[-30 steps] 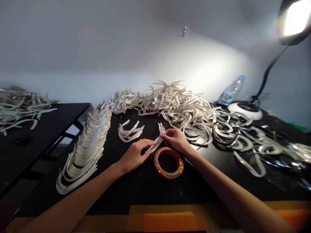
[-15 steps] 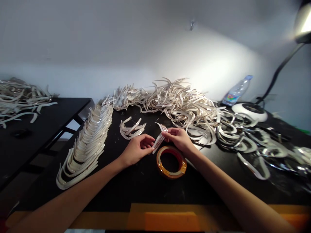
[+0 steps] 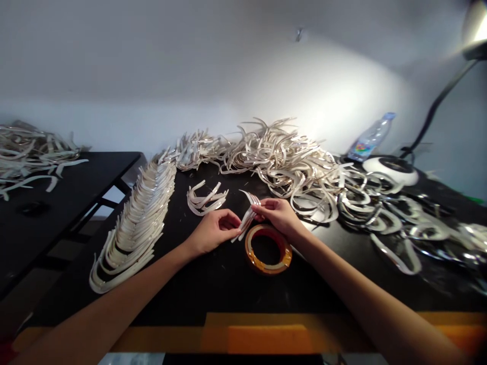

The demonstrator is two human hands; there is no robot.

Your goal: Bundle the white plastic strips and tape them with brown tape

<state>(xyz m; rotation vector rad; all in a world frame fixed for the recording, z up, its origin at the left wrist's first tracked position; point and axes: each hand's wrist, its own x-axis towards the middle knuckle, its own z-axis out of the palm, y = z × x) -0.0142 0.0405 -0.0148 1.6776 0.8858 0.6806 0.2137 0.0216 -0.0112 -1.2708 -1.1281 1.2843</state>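
The left hand (image 3: 213,232) has moved in beside the right hand (image 3: 279,215), both clamped on curved cream plastic strips (image 3: 247,218) above the black bench (image 3: 213,284), near an amber tape roll (image 3: 286,253).

"Where are the arms?"

"Both bare, no sleeves. The left forearm (image 3: 114,296) comes in from the near left, the right forearm (image 3: 367,291) from the near right, and they slant toward each other."

"And the hands?"

"The left grip (image 3: 213,230) sits palm down, its wrist (image 3: 188,246) almost straight, its fingers (image 3: 228,222) curling right. The right grip (image 3: 276,215) also shows its back, with fingers (image 3: 264,204) curving left."

"Do they touch?"

"Not quite. They're just apart, fingertips facing each other at the middle of the view — the right grip a little farther away than the left."
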